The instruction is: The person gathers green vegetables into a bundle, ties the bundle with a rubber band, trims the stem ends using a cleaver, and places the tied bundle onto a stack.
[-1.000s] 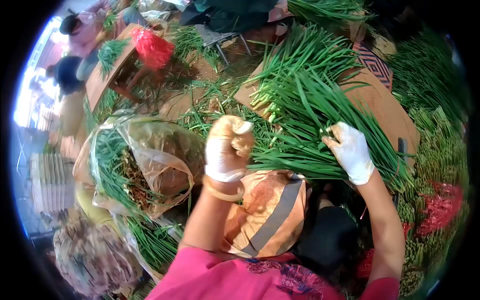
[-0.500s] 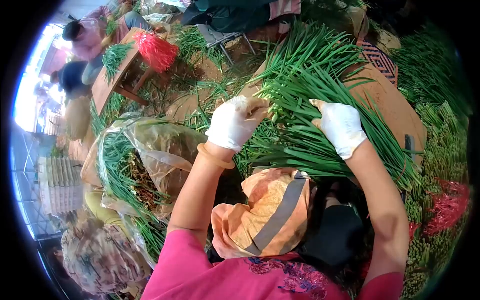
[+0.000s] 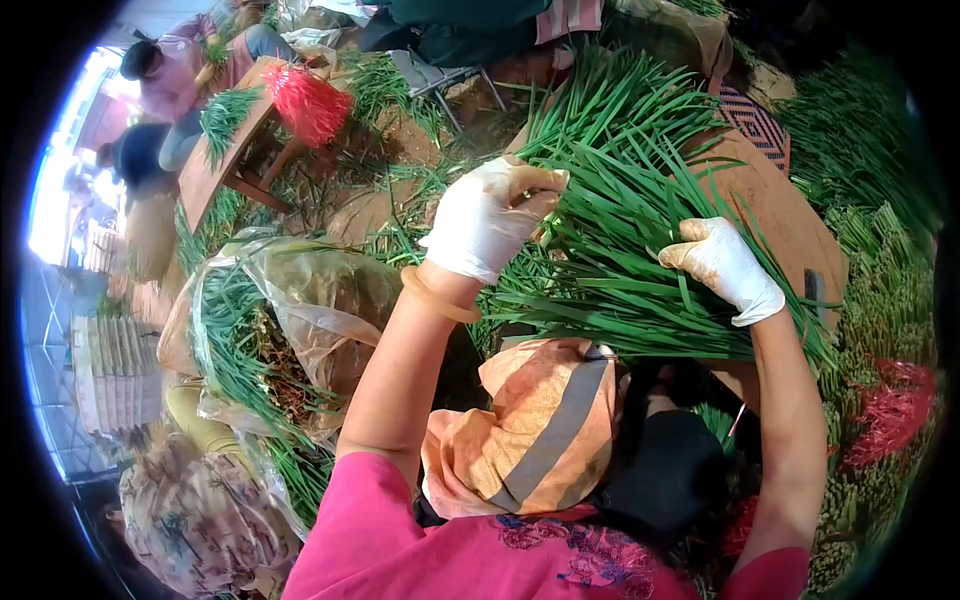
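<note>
Long flat green garlic chives [image 3: 620, 270] lie in a thick heap across a brown board [image 3: 775, 215] in front of me. My left hand [image 3: 490, 215], in a white glove with stained fingertips, is closed in a pinch at the pale stem ends on the heap's left side. Exactly how many stems it grips is hidden by the fingers. Over the leafy part, my right hand [image 3: 725, 262], gloved too, has thumb and fingers pressed together on some leaves. A second layer of chives [image 3: 620, 105] spreads behind the heap, touching it.
An open plastic bag [image 3: 330, 290] of greens stands at left. Beyond it, red ties [image 3: 308, 103] hang from a small wooden table [image 3: 215, 165]. Bundled greens [image 3: 885, 270] and more red ties [image 3: 890, 415] lie at right. Other people [image 3: 205, 510] sit nearby. An orange cloth [image 3: 540, 420] covers my lap.
My right hand has moved a little right and down along the leaves, its fingers now closer together. My left hand has shifted slightly right and up at the stem ends.
</note>
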The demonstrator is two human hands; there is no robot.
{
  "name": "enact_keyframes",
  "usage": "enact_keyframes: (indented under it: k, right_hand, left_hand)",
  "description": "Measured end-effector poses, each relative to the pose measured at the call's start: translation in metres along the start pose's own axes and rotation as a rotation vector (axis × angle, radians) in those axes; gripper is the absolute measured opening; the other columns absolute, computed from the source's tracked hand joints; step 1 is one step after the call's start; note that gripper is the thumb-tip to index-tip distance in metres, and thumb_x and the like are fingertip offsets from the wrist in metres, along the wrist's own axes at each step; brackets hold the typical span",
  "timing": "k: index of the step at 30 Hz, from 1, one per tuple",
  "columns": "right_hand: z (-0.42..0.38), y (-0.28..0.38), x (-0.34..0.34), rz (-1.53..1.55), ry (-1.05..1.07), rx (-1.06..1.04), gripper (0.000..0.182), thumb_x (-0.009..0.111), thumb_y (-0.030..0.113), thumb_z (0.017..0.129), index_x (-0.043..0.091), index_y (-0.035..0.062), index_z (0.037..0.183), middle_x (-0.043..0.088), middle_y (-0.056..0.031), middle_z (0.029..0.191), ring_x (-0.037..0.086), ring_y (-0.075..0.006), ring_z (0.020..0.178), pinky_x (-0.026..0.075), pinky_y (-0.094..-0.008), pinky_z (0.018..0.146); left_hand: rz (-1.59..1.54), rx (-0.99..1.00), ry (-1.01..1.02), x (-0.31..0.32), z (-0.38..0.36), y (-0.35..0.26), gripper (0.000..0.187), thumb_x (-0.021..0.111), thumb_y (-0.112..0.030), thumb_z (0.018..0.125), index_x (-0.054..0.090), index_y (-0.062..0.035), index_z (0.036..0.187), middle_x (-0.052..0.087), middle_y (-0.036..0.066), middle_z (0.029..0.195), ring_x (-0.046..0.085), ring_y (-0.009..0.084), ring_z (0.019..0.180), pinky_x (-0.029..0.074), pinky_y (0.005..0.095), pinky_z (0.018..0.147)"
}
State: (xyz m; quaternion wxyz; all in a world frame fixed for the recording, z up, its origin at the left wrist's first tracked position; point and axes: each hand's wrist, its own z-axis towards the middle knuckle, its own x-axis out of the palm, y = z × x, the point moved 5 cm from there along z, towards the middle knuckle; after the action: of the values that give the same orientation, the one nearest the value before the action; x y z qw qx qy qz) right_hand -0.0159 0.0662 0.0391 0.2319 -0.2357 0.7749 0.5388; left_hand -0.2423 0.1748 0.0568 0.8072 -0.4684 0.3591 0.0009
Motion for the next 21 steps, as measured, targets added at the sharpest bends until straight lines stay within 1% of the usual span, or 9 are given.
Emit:
enact_keyframes:
  k: [2, 5, 8, 11, 13, 14, 17, 20, 21]
  right_hand:
    - [-0.004, 0.004, 0.002, 0.046, 0.003, -0.002, 0.03, 0.07, 0.02, 0.073, 0.053, -0.0054, 0.069, 0.043, -0.0106, 0.059, 0.036, -0.0151, 0.057, 0.037, -0.0315, 0.055]
    - [-0.01, 0.007, 0.003, 0.054, -0.002, -0.044, 0.026, 0.071, 0.02, 0.072, 0.058, -0.0023, 0.071, 0.05, -0.0146, 0.061, 0.046, -0.0216, 0.057, 0.04, -0.0332, 0.057]
    - [-0.015, 0.011, 0.005, -0.101, 0.013, -0.124, 0.023, 0.071, 0.022, 0.071, 0.064, 0.0014, 0.079, 0.057, -0.0178, 0.067, 0.055, -0.0331, 0.062, 0.044, -0.0358, 0.058]
    - [-0.032, 0.022, 0.016, -0.286, 0.04, -0.246, 0.023, 0.069, 0.023, 0.075, 0.062, 0.0014, 0.079, 0.057, -0.0194, 0.069, 0.057, -0.0382, 0.07, 0.046, -0.042, 0.061]
    - [-0.046, 0.02, 0.022, -0.31, 0.079, -0.384, 0.025, 0.068, 0.024, 0.077, 0.06, 0.0011, 0.079, 0.058, -0.0185, 0.075, 0.058, -0.0384, 0.073, 0.046, -0.0439, 0.063]
    - [-0.051, 0.012, 0.024, -0.295, 0.087, -0.413, 0.025, 0.069, 0.022, 0.076, 0.056, 0.0003, 0.075, 0.054, -0.0192, 0.072, 0.054, -0.0398, 0.071, 0.043, -0.0433, 0.06]
    - [-0.068, -0.012, 0.016, -0.308, 0.058, -0.415, 0.027, 0.072, 0.018, 0.072, 0.052, -0.0003, 0.071, 0.051, -0.0189, 0.068, 0.051, -0.0401, 0.068, 0.041, -0.0429, 0.057]
    - [-0.066, -0.011, 0.026, -0.416, 0.043, -0.437, 0.024, 0.073, 0.019, 0.068, 0.058, 0.0022, 0.075, 0.056, -0.0135, 0.073, 0.057, -0.0349, 0.071, 0.045, -0.0419, 0.06]
    - [-0.063, -0.007, 0.027, -0.464, 0.03, -0.478, 0.023, 0.073, 0.021, 0.069, 0.06, 0.003, 0.077, 0.057, -0.0121, 0.076, 0.058, -0.0335, 0.073, 0.046, -0.0415, 0.062]
  left_hand:
    - [0.056, 0.045, -0.011, 0.001, 0.001, -0.017, 0.027, 0.07, -0.002, 0.074, 0.07, -0.008, 0.1, 0.066, 0.007, 0.093, 0.062, 0.0171, 0.076, 0.05, 0.026, 0.066]
    - [0.239, 0.505, -0.109, 0.004, 0.007, -0.059, 0.041, 0.071, -0.009, 0.073, 0.064, -0.0112, 0.113, 0.064, 0.008, 0.104, 0.063, 0.025, 0.077, 0.051, 0.0315, 0.065]
    - [0.414, 0.463, 0.185, 0.036, 0.002, -0.078, 0.063, 0.067, -0.027, 0.078, 0.044, -0.0164, 0.136, 0.059, 0.011, 0.115, 0.063, 0.0308, 0.082, 0.051, 0.0378, 0.066]
    - [0.537, 0.147, 0.801, 0.083, -0.017, -0.037, 0.032, 0.063, -0.026, 0.082, 0.06, -0.007, 0.107, 0.061, 0.014, 0.09, 0.062, 0.0322, 0.076, 0.05, 0.0393, 0.063]
    - [0.248, 0.323, 0.461, 0.074, -0.044, -0.016, 0.018, 0.059, -0.023, 0.086, 0.058, -0.0058, 0.082, 0.061, 0.01, 0.073, 0.063, 0.0308, 0.067, 0.049, 0.0404, 0.059]
    - [0.141, 0.293, 0.132, 0.064, -0.048, 0.03, 0.019, 0.059, -0.024, 0.087, 0.06, -0.0062, 0.081, 0.059, 0.007, 0.068, 0.059, 0.0248, 0.06, 0.048, 0.0357, 0.054]
    - [-0.923, -0.468, -0.46, -0.015, -0.071, 0.133, 0.026, 0.058, -0.025, 0.091, 0.06, -0.0059, 0.073, 0.054, 0.0, 0.059, 0.052, 0.0104, 0.053, 0.041, 0.0258, 0.048]
    - [-0.488, -0.469, 0.026, -0.023, -0.075, 0.091, 0.031, 0.058, -0.03, 0.091, 0.064, -0.0036, 0.076, 0.06, 0.004, 0.065, 0.053, 0.0109, 0.052, 0.041, 0.0247, 0.049]
    - [-0.275, -0.638, 0.256, -0.02, -0.072, 0.074, 0.026, 0.065, -0.029, 0.084, 0.066, -0.0032, 0.082, 0.065, 0.007, 0.077, 0.06, 0.0185, 0.062, 0.048, 0.0298, 0.057]
